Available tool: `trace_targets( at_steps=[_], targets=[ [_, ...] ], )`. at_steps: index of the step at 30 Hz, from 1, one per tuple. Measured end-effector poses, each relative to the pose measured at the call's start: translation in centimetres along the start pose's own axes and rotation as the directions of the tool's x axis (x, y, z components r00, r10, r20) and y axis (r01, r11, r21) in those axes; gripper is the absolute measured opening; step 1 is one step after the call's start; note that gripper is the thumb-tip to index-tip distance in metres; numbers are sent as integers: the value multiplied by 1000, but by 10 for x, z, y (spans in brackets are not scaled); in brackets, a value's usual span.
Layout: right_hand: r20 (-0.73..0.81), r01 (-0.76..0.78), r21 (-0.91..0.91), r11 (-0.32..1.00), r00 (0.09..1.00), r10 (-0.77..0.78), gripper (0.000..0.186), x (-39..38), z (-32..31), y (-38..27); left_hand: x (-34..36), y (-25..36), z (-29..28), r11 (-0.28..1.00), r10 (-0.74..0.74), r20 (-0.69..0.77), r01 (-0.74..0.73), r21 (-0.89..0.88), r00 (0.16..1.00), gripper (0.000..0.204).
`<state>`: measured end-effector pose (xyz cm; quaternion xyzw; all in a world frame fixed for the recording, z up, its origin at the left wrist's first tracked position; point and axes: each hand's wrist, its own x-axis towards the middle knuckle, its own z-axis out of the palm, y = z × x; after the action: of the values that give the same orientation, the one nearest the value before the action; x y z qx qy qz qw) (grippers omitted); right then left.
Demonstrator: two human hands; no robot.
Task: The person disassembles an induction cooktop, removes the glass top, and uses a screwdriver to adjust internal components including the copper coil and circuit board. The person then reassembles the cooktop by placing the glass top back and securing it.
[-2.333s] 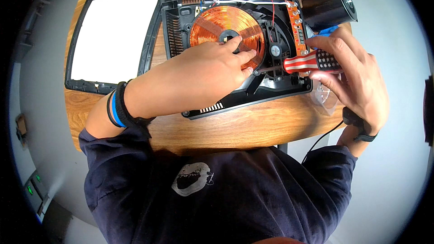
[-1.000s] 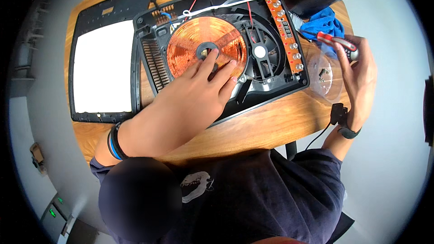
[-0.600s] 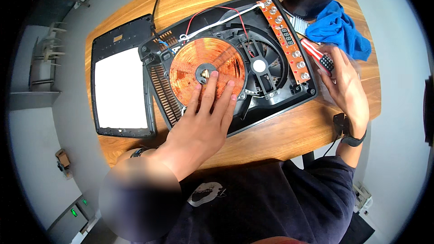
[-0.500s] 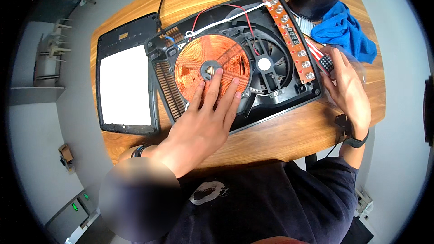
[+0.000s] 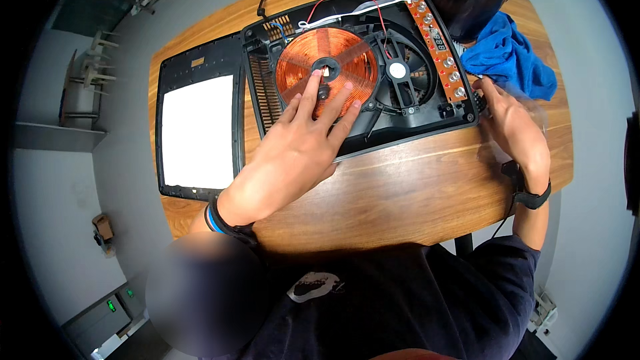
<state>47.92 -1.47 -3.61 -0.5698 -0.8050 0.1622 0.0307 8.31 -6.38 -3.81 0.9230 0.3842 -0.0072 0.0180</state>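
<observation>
Left hand lies open on a copper coil near the worktop's far edge. Right hand curls at a dark handle near the right edge, hold unclear; fan label unreadable.

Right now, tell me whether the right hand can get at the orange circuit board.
Probably yes: the right hand is just outside the black housing, close to the near end of the orange circuit board, whose face is uncovered. The dark handle it touches might hinder it slightly.
</observation>
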Motion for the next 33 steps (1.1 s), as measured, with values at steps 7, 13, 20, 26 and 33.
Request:
trace_targets(
  at_steps=[7,13,20,26,33],
  targets=[
    [85,5,-40,999,996,-1,46,-6,-16,-11,-7,-13,-10,989,-22,-19,19,-146,1000,91],
    [-51,185,-142,972,980,-194,39,-13,-21,-17,-16,-27,-9,969,-66,-27,58,-238,997,88],
    [-155,-231,98,968,957,244,22,-32,-28,24,-25,-35,-18,964,-106,-38,94,-248,994,78],
    [182,-331,-61,942,924,337,38,-36,-36,38,-26,-34,-15,988,-102,-70,93,-121,992,70],
    [276,-229,-9,973,935,222,63,-31,-25,57,-21,-38,-22,992,-70,-40,66,-110,997,56]
  ],
)
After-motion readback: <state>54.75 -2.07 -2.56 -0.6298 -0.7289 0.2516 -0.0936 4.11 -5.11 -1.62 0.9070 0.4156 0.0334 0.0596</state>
